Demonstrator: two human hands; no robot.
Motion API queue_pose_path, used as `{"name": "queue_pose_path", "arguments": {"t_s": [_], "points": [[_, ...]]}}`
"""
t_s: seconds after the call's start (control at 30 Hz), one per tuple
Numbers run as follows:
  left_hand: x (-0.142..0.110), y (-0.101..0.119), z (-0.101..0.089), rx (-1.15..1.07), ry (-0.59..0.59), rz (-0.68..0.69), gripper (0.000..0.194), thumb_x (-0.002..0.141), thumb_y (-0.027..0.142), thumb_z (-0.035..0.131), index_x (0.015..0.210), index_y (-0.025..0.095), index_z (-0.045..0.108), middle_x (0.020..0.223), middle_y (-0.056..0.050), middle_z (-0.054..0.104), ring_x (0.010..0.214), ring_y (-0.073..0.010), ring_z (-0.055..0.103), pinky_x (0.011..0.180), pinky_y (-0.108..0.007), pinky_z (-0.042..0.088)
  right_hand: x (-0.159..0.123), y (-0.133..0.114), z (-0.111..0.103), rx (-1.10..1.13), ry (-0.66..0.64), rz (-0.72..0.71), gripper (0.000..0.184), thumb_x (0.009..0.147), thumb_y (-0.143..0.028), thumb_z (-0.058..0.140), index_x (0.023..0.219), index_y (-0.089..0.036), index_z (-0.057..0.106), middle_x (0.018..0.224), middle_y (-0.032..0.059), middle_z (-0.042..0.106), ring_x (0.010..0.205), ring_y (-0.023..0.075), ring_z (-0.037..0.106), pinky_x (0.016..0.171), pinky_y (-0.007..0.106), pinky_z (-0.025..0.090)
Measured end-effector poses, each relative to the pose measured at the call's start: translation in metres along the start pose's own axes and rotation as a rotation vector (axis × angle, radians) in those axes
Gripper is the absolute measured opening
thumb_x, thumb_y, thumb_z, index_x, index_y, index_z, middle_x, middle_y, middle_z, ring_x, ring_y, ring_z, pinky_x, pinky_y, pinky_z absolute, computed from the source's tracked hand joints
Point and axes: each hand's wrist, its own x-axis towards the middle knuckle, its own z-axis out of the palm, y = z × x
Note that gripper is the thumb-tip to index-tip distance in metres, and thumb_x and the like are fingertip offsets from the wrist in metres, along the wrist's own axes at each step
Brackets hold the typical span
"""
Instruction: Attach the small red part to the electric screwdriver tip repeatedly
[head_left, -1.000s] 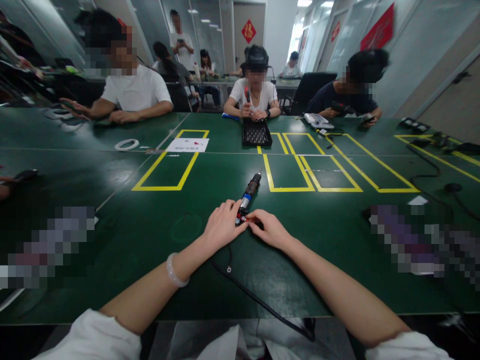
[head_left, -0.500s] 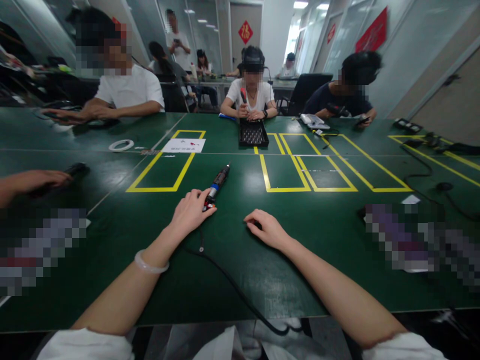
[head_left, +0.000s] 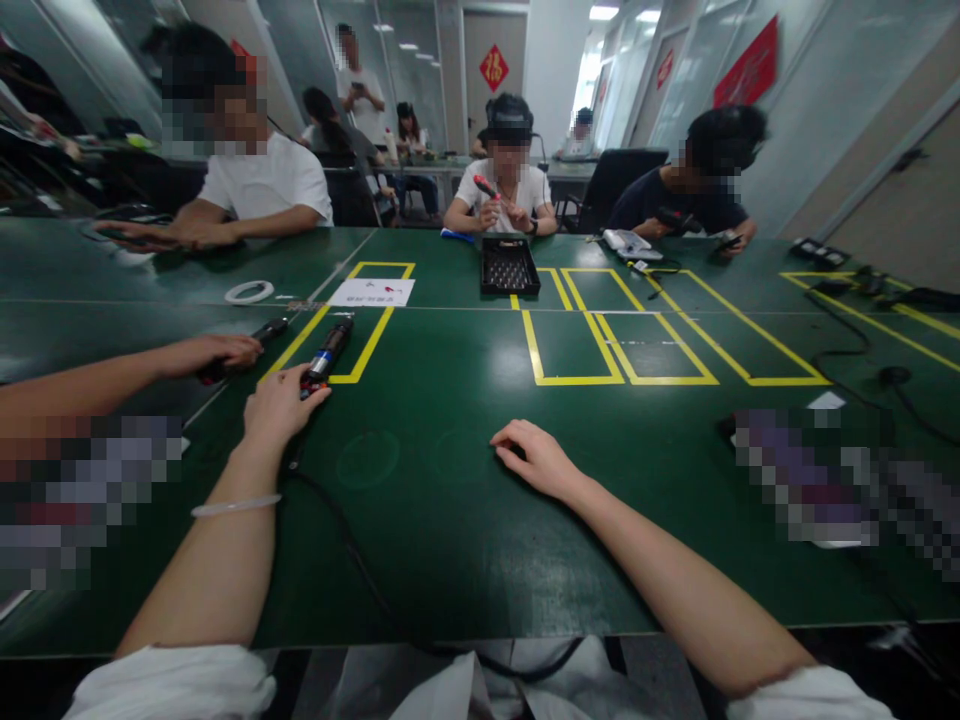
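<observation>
Has a black cable (head_left: 351, 547) across the table (head_left: 427, 570). Rests the right hand (head_left: 536, 460) there with curled, narrowly parted fingers. Grips a driver (head_left: 328, 352) by its rear with the fingers of the left hand (head_left: 277, 408), over the leftmost yellow outline (head_left: 373, 350): dark, banded blue and silver, red at the rear, pointing away. Shows white paper (head_left: 371, 292) just beyond.

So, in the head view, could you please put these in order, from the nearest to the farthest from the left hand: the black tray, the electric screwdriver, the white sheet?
1. Electric screwdriver: held in the left hand.
2. White sheet: beyond the hand and to its right, lying over a yellow outline.
3. Black tray: much farther right.
</observation>
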Motion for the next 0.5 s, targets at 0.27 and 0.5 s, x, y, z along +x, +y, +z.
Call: {"name": "queue_pose_path", "arguments": {"t_s": [0.27, 0.5], "points": [[-0.011, 0.018, -0.009, 0.094, 0.076, 0.013, 0.033, 0.081, 0.044, 0.057, 0.098, 0.017, 0.059, 0.108, -0.014, 0.057, 0.099, -0.0349, 0.057, 0.077, -0.044, 0.047, 0.000, 0.001, 0.001, -0.004, -0.010, -0.015, 0.011, 0.089, -0.015, 0.055, 0.096, -0.019, 0.061, 0.088, 0.0038, 0.063, 0.085, 0.0173, 0.056, 0.078, 0.030, 0.044], [-0.016, 0.044, -0.014, -0.043, 0.109, -0.010, 0.040, 0.089, 0.045, 0.040, 0.104, 0.015, 0.061, 0.105, -0.015, 0.063, 0.095, -0.0309, 0.060, 0.081, -0.043, 0.047, 0.002, -0.002, 0.001, -0.016, -0.017, -0.002, 0.010, 0.088, -0.014, 0.055, 0.095, -0.019, 0.062, 0.087, 0.0034, 0.062, 0.084, 0.0171, 0.055, 0.077, 0.029, 0.043]]}}
